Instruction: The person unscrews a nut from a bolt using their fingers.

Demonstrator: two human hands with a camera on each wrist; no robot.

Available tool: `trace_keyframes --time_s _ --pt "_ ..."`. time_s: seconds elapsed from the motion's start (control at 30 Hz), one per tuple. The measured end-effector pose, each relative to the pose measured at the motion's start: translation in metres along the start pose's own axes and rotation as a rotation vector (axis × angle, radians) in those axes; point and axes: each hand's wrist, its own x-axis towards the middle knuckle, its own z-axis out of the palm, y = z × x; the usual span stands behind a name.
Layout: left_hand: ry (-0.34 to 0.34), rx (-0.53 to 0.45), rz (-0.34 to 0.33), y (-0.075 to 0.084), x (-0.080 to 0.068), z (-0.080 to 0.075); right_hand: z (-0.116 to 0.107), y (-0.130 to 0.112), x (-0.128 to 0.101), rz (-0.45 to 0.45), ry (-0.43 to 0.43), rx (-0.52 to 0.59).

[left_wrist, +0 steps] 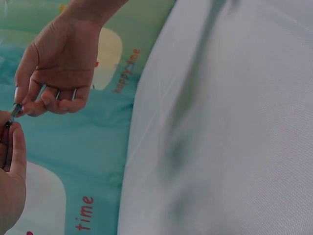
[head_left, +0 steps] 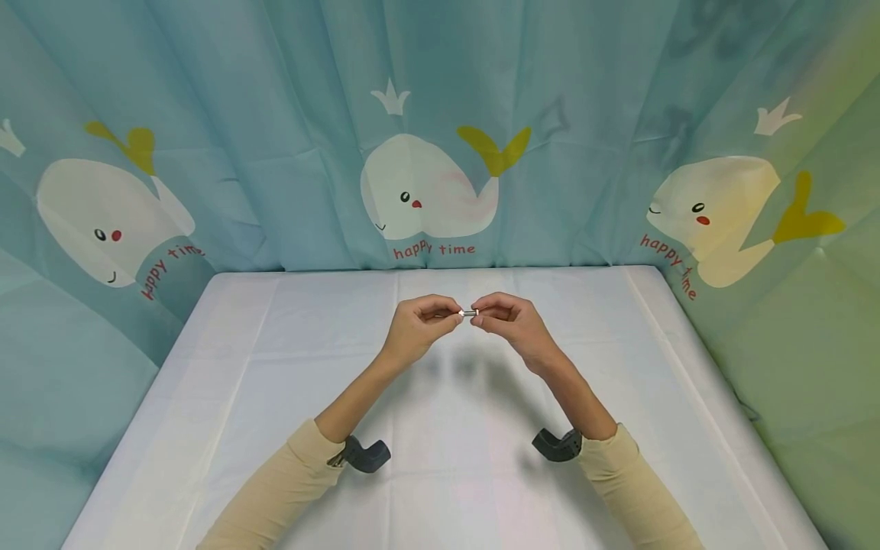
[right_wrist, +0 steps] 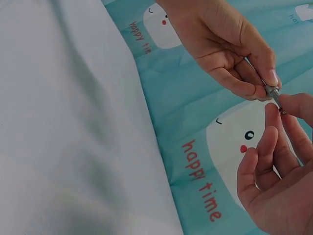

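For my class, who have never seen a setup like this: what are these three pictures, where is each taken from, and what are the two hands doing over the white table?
No machine works here: a person uses two bare hands. The wide picture comes from a camera on the person's head, looking down at a table under a white cloth, with a blue whale-print curtain behind and beside it. The dark blocks strapped at the wrists are the wrist cameras; each of the other two pictures comes from one of them, close to the fingers.

The left hand and the right hand meet above the table and together pinch a small metal part, which looks like a short bolt or screw. Each hand pinches one end with fingertips. I can see nothing else lying on the cloth.
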Motion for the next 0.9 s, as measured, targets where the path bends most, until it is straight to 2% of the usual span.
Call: trace_keyframes --time_s 0.43,0.67,0.9 --pt "0.000 -0.005 0.017 -0.0038 0.0013 -0.0001 -0.0007 -0.0008 -0.0006 0.008 -0.020 0.013" --pt "0.001 -0.005 0.010 -0.0024 0.0015 0.0002 -0.0004 -0.0026 0.0001 0.019 0.016 -0.041" --pt "0.000 0.000 0.012 -0.0009 0.0014 0.0000 -0.0005 -0.0055 -0.0004 -0.001 0.014 -0.029"
